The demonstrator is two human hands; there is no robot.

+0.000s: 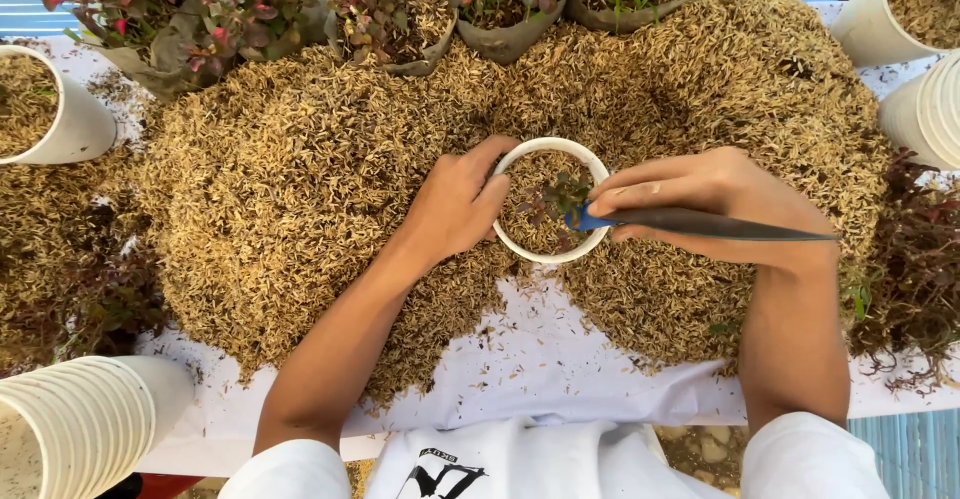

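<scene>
A small white pot point(512, 244) sits in a big heap of rice husk point(300, 189), filled with husk and a small red-green cutting point(560, 197). My left hand point(455, 204) wraps around the pot's left rim. A dark, pointed tool with a blue part point(700, 223) lies in the grip of my right hand point(715, 204), its blue end touching the pot's right rim beside the cutting. The tool's point sticks out to the right, past my wrist.
Red-leaved plants in grey bags point(200, 19) line the far edge. White pots filled with husk stand at far left point(50, 109) and far right point(900, 4). Stacks of white pots lie at near left point(90, 419) and right point(930, 109). Loose red cuttings point(910, 269) lie at right.
</scene>
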